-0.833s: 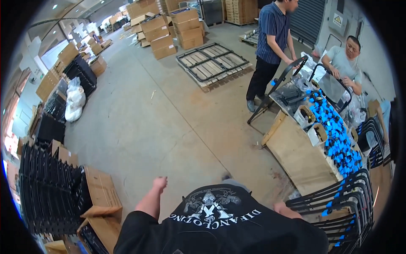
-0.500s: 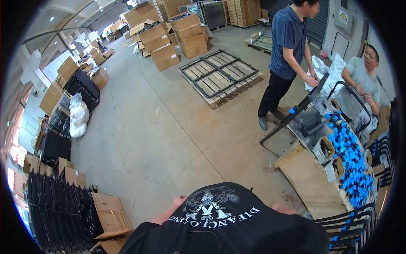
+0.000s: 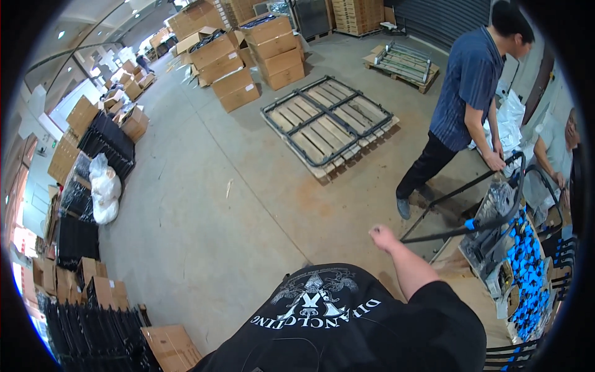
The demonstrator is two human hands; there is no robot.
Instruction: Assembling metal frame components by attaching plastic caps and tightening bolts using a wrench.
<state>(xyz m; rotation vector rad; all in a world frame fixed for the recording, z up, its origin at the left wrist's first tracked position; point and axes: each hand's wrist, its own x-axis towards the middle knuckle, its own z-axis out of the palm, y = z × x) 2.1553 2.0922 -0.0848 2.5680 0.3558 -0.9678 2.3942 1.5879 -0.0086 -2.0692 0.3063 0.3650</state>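
My right hand [image 3: 382, 237] reaches out ahead over the floor, its fingers curled closed. A small dark spot shows at the fingertips; what they hold, if anything, I cannot make out. My left hand is out of view. Beside my right hand is the near end of a black tubular frame [image 3: 434, 236]; I cannot tell whether they touch. The frame carries a blue clip [image 3: 471, 224] and slants up to the right. A co-worker in a dark striped shirt [image 3: 466, 87] grips its far end with both hands.
A workbench on the right holds many blue plastic parts [image 3: 527, 273]. Another person [image 3: 553, 146] is behind it. A pallet [image 3: 390, 128] with a black frame on it lies ahead. Cardboard boxes [image 3: 235, 90] stand at the back; stacked black frames [image 3: 93, 332] and a carton [image 3: 170, 347] are at left.
My right arm has stretched forward; my left hand has left the view. The co-worker has turned the black frame lower, nearer my right hand. The view has shifted slightly.
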